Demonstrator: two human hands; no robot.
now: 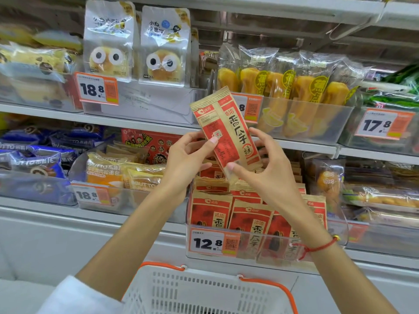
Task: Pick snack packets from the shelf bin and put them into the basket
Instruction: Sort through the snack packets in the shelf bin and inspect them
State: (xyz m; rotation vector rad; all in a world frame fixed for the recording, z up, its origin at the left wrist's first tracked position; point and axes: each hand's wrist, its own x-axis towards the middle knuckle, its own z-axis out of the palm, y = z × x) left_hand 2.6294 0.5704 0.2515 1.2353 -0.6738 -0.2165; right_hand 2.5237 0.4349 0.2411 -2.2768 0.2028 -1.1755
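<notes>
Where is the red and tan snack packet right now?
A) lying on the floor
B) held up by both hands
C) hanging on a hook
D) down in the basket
B: the left hand and right hand both pinch the snack packet, holding it up above the basket.

Both bare forearms raised, converging on the tall red-and-tan paper snack packet (pixel 225 130). Left hand (pixel 188 158) at the packet's left edge, thumb pressed on its front face, fingers (pixel 205 167) curled behind. Right hand (pixel 267 168) at the packet's lower right, thumb pinching the bottom corner, index finger lifted off beside the right edge. Thin red string bracelet (pixel 317 247) round the right wrist, below the packet.
</notes>
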